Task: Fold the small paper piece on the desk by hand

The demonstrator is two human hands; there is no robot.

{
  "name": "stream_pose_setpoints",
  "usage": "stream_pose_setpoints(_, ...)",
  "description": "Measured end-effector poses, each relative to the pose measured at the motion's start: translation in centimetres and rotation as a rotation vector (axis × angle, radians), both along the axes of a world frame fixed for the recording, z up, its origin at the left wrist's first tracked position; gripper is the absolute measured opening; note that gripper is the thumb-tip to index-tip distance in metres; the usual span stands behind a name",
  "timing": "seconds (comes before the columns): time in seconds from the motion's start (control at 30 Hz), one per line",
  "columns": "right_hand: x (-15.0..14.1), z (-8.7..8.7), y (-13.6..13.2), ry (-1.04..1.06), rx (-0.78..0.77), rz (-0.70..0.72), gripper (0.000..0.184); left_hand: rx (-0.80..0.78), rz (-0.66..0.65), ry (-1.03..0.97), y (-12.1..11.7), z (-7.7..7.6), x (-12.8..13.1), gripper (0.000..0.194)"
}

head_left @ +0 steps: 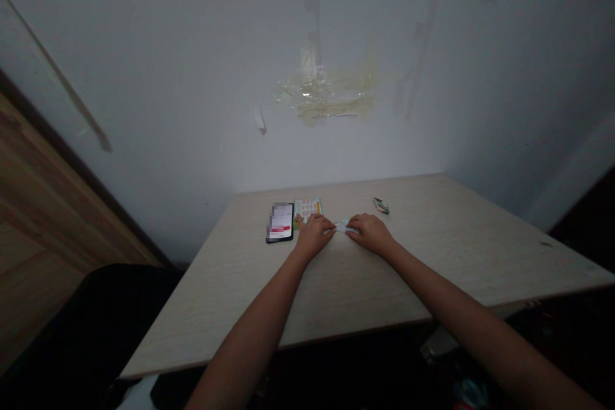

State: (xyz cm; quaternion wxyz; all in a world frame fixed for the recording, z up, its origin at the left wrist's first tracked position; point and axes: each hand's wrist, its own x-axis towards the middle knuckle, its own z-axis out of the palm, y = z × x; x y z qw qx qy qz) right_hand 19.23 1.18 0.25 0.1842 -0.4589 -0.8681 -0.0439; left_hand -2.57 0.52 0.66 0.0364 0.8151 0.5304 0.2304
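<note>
Both my arms reach out over a pale wooden table [432, 256]. My left hand [313, 234] and my right hand [370, 232] meet on a small white folded piece of paper [342, 226] that lies flat on the tabletop. The fingers of each hand are curled and pinch an end of it. A green and orange printed sheet [307, 207] lies just behind my left hand, partly covered by it.
A black phone [280, 222] with a lit screen lies left of the printed sheet. A small crumpled wrapper [381, 205] sits behind my right hand. The table stands against a white wall with tape residue [327, 96]. A wooden door [33, 205] is at the left.
</note>
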Motion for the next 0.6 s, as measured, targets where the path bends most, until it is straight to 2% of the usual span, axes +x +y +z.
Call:
stream_pose_setpoints(0.37,0.51,0.08,0.25,-0.015,-0.014,-0.076,0.032,0.031,0.038,0.006,0.07,0.06,-0.08,0.022)
stream_pose_setpoints(0.6,0.59,0.41,0.05,0.002,-0.009,-0.119,0.032,0.006,-0.023,-0.018,0.12,-0.30,-0.03,0.022)
